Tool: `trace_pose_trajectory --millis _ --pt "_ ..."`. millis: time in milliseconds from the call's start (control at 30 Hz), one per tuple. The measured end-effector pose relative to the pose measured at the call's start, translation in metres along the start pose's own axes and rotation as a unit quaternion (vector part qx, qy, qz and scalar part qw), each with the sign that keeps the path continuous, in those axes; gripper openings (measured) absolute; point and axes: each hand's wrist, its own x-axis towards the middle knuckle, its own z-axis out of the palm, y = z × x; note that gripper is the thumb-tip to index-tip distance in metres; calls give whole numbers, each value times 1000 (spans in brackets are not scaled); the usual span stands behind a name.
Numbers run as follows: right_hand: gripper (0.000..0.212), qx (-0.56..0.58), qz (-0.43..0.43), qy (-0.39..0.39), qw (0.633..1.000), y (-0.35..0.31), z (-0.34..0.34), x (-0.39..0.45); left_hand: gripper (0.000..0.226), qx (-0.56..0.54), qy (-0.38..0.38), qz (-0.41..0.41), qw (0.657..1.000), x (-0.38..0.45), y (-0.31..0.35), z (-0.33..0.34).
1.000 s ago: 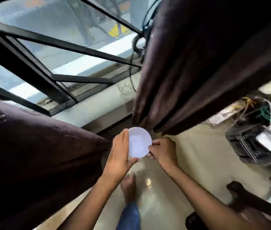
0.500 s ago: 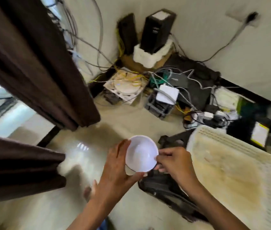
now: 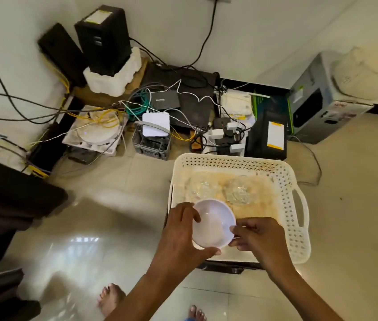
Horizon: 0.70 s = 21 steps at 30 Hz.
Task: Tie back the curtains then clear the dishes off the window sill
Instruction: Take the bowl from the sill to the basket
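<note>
White bowl [image 3: 213, 224] held in both hands over near-left corner of cream perforated basket [image 3: 299, 232]. Left hand [image 3: 179, 230] grips bowl's left rim, fingers curled over edge, thumb beneath. Right hand [image 3: 258, 237] pinches right rim. Two clear glass bowls [image 3: 239, 192] lie inside basket, side by side. Dark curtain [image 3: 9, 200] at left edge. Bare feet [image 3: 110, 300] on tiled floor [image 3: 104, 228].

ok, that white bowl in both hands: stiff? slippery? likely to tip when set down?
The white bowl looks like thin, glossy plastic: probably light and stiff, maybe slick. Both the left hand and right hand grip its rim. It is shallow and wide, so tipping seems unlikely in the basket.
</note>
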Motion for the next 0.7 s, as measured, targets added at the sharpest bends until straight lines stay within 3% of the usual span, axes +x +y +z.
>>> trace_pose_trajectory --millis 233,433,567,633,700 --pt "22 -25 45 12 999 30 -1 26 72 42 -26 20 999 15 -3 37" --pt "4 -41 63 18 997 51 9 40 80 72 -62 -32 995 15 -15 54" --pt "12 -46 89 18 995 59 12 44 78 82 -76 -43 993 14 -19 61" --pt "13 -101 79 10 992 61 13 43 68 76 -73 -44 993 13 -16 60" --pt "18 -245 37 8 969 57 12 37 52 58 -61 -61 995 8 -12 54"
